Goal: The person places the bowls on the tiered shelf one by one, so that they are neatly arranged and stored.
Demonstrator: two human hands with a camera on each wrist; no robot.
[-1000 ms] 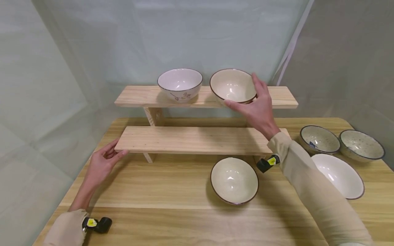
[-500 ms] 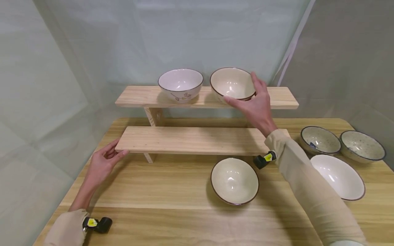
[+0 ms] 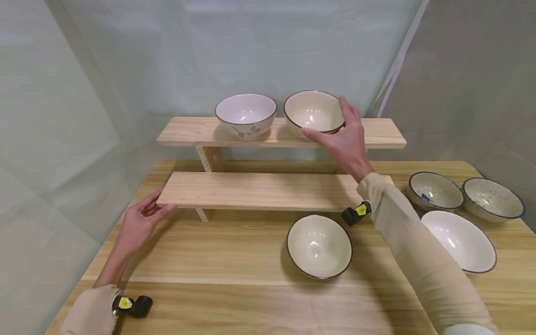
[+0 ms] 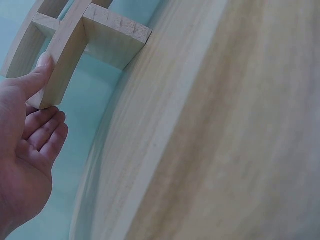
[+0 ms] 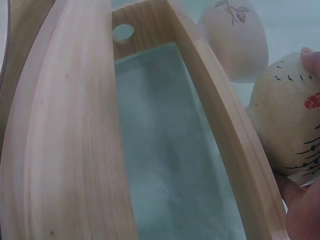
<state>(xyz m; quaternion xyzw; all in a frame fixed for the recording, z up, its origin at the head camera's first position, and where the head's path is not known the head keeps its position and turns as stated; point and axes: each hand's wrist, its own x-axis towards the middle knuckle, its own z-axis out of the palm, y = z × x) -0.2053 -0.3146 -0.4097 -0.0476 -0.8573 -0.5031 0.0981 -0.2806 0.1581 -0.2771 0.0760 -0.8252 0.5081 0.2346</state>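
1. Cream bowl (image 3: 314,109), dark rim: upright, slight tilt, over upper board (image 3: 188,130), right of the board's middle. Glazed inside shows, with light glints. Red and black drawing on outer wall, per right wrist view. Can't tell if base bears on the board.
2. White bowl (image 3: 246,116), twig drawing outside: upright on upper board, left of middle, just beside cream bowl, narrow gap between rims. Glossy inside visible.
3. Second cream bowl (image 3: 319,246): upright on bench (image 3: 209,270), just off the lower board (image 3: 251,190) front edge, right of middle. Bare glaze inside.
4. Two speckled bowls (image 3: 435,190) (image 3: 493,199), dark blue rims: side by side near bench's far right corner; blue mark inside the left one.
5. Plain white bowl (image 3: 460,242): nearer than the speckled pair, towards bench's right edge, partly behind right sleeve (image 3: 427,256).
6. Right hand (image 3: 351,142): arm reaching up over lower board's right end; partly closed, thumb on bowl's near side, fingers round right side, holding cream bowl.
7. Left hand (image 3: 140,223): partly closed, thumb at front edge, fingers at left end, gripping lower board's front left corner.
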